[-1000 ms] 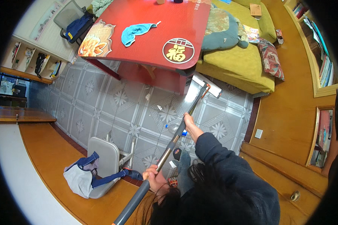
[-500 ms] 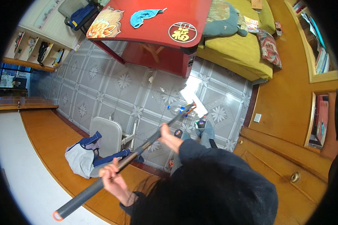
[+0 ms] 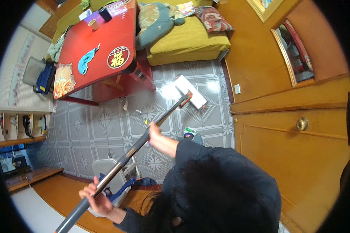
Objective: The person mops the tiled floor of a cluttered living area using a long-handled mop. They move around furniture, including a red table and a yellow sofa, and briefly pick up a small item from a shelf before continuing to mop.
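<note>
the long grey metal mop pole (image 3: pixel 144 141) is clasped shut by the left hand (image 3: pixel 95 194) and right hand (image 3: pixel 154 134); its white flat head (image 3: pixel 190 91) lies on the tiled floor (image 3: pixel 105 124) at one o'clock. the red tabletop's leg (image 3: pixel 142 73) at eleven o'clock could be struck if the head is swung wide.

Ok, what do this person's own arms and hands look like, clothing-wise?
Both arms wear long dark, near-black sleeves reaching the wrists. The left hand and right hand are bare: no gloves. No rings, watch or markings can be made out at this size.
</note>
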A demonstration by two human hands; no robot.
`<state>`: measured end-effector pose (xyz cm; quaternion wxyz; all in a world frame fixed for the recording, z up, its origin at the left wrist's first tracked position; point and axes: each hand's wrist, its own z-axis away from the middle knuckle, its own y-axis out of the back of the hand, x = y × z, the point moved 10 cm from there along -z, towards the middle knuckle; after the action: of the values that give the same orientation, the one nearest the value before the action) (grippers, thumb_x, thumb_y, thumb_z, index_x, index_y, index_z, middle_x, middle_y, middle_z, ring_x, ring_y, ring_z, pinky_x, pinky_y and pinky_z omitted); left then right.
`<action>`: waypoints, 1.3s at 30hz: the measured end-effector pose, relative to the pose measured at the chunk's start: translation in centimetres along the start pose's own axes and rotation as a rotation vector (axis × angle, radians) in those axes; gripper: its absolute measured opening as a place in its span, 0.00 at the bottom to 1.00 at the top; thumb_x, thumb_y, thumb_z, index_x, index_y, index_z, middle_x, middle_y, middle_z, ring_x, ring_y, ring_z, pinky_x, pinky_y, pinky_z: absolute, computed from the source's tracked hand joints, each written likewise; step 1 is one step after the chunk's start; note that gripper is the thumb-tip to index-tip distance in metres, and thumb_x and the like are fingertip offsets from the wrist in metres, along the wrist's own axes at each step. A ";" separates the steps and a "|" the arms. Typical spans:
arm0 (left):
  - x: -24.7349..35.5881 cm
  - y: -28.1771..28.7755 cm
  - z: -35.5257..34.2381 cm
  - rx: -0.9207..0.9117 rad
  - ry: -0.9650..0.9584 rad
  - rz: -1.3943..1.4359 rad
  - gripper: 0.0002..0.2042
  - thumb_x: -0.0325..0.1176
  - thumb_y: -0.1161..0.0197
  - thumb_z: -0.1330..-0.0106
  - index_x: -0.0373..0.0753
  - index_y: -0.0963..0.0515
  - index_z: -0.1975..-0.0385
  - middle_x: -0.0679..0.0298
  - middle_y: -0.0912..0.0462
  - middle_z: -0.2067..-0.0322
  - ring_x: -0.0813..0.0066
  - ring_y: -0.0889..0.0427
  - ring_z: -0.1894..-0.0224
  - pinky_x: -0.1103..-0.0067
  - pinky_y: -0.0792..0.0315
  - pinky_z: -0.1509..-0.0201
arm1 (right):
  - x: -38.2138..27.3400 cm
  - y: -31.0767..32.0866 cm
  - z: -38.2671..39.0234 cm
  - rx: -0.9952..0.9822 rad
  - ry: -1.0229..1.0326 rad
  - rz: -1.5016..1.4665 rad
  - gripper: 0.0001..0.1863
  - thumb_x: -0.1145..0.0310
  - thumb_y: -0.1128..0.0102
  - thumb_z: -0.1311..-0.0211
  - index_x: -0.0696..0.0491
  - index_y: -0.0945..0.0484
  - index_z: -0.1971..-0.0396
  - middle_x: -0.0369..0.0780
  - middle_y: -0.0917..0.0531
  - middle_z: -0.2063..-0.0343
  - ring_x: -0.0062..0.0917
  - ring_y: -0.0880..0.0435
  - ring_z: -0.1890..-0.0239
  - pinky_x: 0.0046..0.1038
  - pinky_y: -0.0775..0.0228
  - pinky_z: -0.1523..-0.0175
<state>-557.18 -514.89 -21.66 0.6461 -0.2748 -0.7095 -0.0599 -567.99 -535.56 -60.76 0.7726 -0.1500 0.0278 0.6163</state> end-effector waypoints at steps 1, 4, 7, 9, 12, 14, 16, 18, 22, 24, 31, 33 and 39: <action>-2.1 -2.7 -0.5 -0.012 0.018 0.173 0.09 0.31 0.44 0.36 0.42 0.38 0.73 0.67 0.33 0.74 0.70 0.29 0.64 0.52 0.45 0.33 | -3.8 2.3 -4.1 0.121 0.082 -0.036 0.21 0.56 0.43 0.49 0.61 0.28 0.64 0.44 0.24 0.69 0.30 0.25 0.67 0.39 0.29 0.62; -7.6 -12.0 -1.0 -0.105 -0.024 0.197 0.09 0.30 0.42 0.38 0.43 0.37 0.75 0.66 0.31 0.74 0.70 0.28 0.64 0.50 0.47 0.34 | -15.7 6.1 -11.7 0.061 0.177 -0.322 0.26 0.57 0.38 0.50 0.63 0.29 0.60 0.48 0.25 0.61 0.33 0.26 0.59 0.41 0.31 0.56; -14.1 -20.7 0.2 -0.174 0.008 0.154 0.09 0.32 0.42 0.39 0.43 0.36 0.74 0.65 0.27 0.73 0.68 0.26 0.61 0.51 0.49 0.34 | -22.9 10.5 -17.9 -0.054 0.054 -0.277 0.17 0.69 0.41 0.47 0.61 0.30 0.60 0.48 0.25 0.66 0.35 0.23 0.70 0.42 0.27 0.68; -16.3 -24.5 1.9 -0.337 -0.014 0.148 0.11 0.37 0.42 0.36 0.42 0.35 0.76 0.64 0.28 0.77 0.68 0.25 0.65 0.54 0.47 0.35 | -24.5 12.4 -18.7 -0.038 0.129 -0.158 0.14 0.71 0.44 0.45 0.62 0.32 0.60 0.46 0.25 0.73 0.33 0.23 0.79 0.39 0.29 0.77; -17.3 -24.9 2.9 -0.391 0.021 0.087 0.11 0.33 0.42 0.38 0.40 0.35 0.79 0.63 0.28 0.80 0.69 0.27 0.71 0.61 0.35 0.48 | -24.9 13.8 -16.9 0.037 0.177 -0.103 0.12 0.70 0.45 0.43 0.60 0.31 0.62 0.43 0.27 0.83 0.31 0.25 0.84 0.36 0.30 0.82; -16.1 -24.7 2.6 -0.435 -0.026 0.077 0.10 0.30 0.42 0.39 0.39 0.33 0.81 0.62 0.28 0.81 0.68 0.27 0.72 0.63 0.34 0.51 | -23.9 13.4 -14.8 0.021 0.121 -0.038 0.13 0.64 0.46 0.39 0.54 0.33 0.60 0.40 0.28 0.80 0.27 0.27 0.83 0.32 0.32 0.82; -15.1 -22.8 1.1 -0.415 -0.016 0.119 0.09 0.26 0.42 0.42 0.38 0.32 0.82 0.61 0.27 0.81 0.67 0.26 0.73 0.62 0.32 0.54 | -21.5 12.4 -15.4 0.042 0.104 0.009 0.16 0.61 0.44 0.42 0.54 0.33 0.60 0.42 0.26 0.76 0.31 0.25 0.81 0.38 0.28 0.79; -13.8 -19.5 -1.6 -0.414 0.003 0.151 0.09 0.26 0.42 0.45 0.38 0.33 0.84 0.61 0.28 0.83 0.68 0.28 0.76 0.64 0.32 0.58 | -17.3 10.6 -14.4 0.043 0.085 0.056 0.18 0.60 0.44 0.45 0.54 0.32 0.59 0.43 0.24 0.71 0.34 0.22 0.78 0.43 0.24 0.75; -9.0 -8.1 -7.3 -0.435 0.016 0.174 0.11 0.28 0.42 0.47 0.40 0.36 0.87 0.63 0.32 0.88 0.71 0.32 0.82 0.69 0.35 0.65 | -4.3 2.7 -11.9 0.013 0.053 0.025 0.18 0.59 0.45 0.45 0.54 0.32 0.58 0.44 0.23 0.69 0.35 0.20 0.76 0.43 0.24 0.74; -6.0 -1.5 -9.9 -0.410 0.005 0.137 0.11 0.29 0.45 0.48 0.41 0.38 0.88 0.65 0.36 0.90 0.74 0.35 0.83 0.71 0.37 0.67 | 4.1 -2.2 -10.9 -0.013 0.030 0.001 0.17 0.59 0.46 0.44 0.55 0.31 0.59 0.44 0.23 0.69 0.35 0.20 0.75 0.43 0.24 0.74; 11.0 20.8 -15.2 -0.358 -0.142 -0.034 0.14 0.32 0.51 0.41 0.46 0.45 0.87 0.72 0.45 0.89 0.81 0.44 0.83 0.79 0.44 0.69 | 35.3 -24.2 0.3 -0.260 -0.220 0.083 0.17 0.64 0.49 0.45 0.53 0.35 0.56 0.46 0.27 0.66 0.39 0.22 0.67 0.48 0.26 0.70; 12.9 25.3 -16.6 -0.257 -0.165 -0.080 0.15 0.32 0.50 0.39 0.46 0.45 0.86 0.72 0.46 0.88 0.81 0.43 0.81 0.79 0.45 0.68 | 39.2 -27.9 3.5 -0.331 -0.312 0.029 0.15 0.67 0.48 0.47 0.53 0.34 0.59 0.45 0.26 0.68 0.38 0.22 0.69 0.45 0.25 0.73; 19.1 30.4 -18.4 -0.150 -0.163 0.115 0.16 0.29 0.52 0.42 0.48 0.46 0.90 0.72 0.49 0.90 0.79 0.45 0.84 0.76 0.46 0.71 | 42.1 -30.6 9.6 -0.599 -0.279 -0.093 0.15 0.65 0.44 0.48 0.54 0.33 0.63 0.42 0.25 0.75 0.34 0.21 0.75 0.42 0.24 0.74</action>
<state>-526.98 -491.42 -8.82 0.5664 -0.3668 -0.7361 -0.0533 -529.86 -499.22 -55.12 0.7179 -0.2859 -0.2677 0.5755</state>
